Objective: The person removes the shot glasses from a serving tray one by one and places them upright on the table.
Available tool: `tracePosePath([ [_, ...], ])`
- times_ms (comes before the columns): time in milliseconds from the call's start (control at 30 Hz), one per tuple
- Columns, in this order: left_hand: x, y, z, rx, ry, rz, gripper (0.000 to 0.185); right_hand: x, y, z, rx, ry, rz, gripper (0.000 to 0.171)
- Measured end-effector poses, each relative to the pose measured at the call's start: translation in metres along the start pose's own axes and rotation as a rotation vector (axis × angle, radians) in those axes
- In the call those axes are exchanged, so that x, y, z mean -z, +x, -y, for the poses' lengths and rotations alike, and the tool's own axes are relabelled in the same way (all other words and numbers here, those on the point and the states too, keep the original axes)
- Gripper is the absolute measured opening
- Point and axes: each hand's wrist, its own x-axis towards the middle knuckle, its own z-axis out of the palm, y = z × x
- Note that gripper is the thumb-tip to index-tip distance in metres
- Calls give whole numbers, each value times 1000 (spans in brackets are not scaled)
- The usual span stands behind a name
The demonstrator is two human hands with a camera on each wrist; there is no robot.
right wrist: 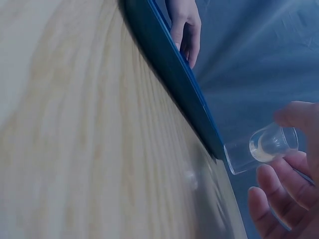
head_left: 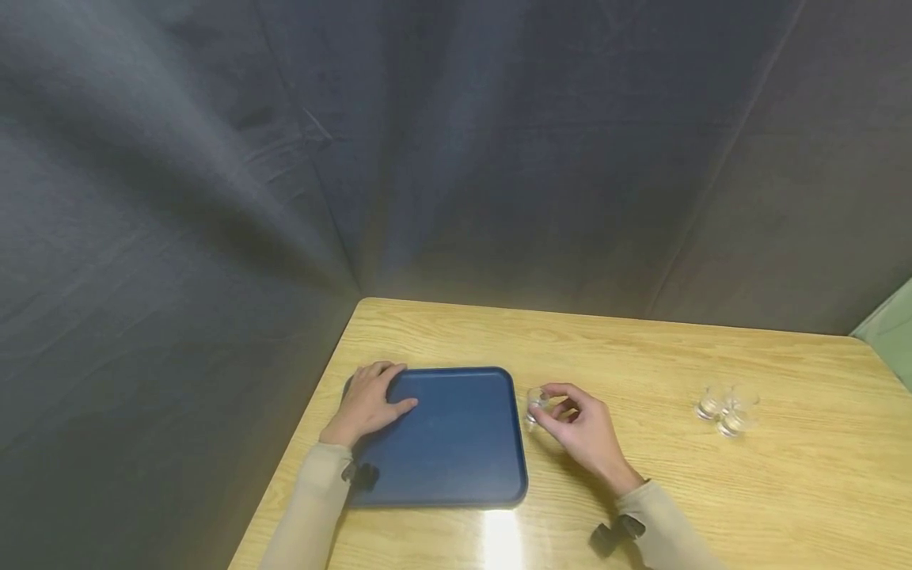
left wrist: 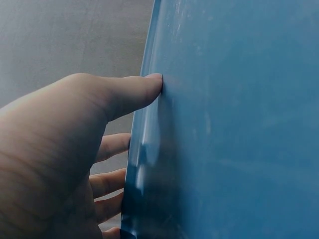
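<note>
A dark blue tray (head_left: 456, 467) lies on the wooden table (head_left: 641, 356). My left hand (head_left: 370, 402) rests on the tray's far left corner, thumb (left wrist: 134, 92) on the tray surface (left wrist: 239, 124) and the other fingers (left wrist: 112, 181) over its rim. My right hand (head_left: 580, 427) pinches a small clear glass (head_left: 536, 405) just right of the tray's far right corner, lifted off the table. In the right wrist view the small glass (right wrist: 259, 149) is tilted between thumb and fingers (right wrist: 279, 184), beside the tray edge (right wrist: 179, 84).
More small clear glasses (head_left: 727, 410) stand clustered on the table at the right. Grey cloth (head_left: 456, 158) hangs behind and to the left. The table's left edge runs close by the tray. Bare wood lies between the tray and the cluster.
</note>
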Motion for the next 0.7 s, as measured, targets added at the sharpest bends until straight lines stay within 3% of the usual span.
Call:
tracePosePath([
  [700, 1, 0, 0, 0, 3, 7, 73, 31, -7, -14, -12, -110, -128, 31],
])
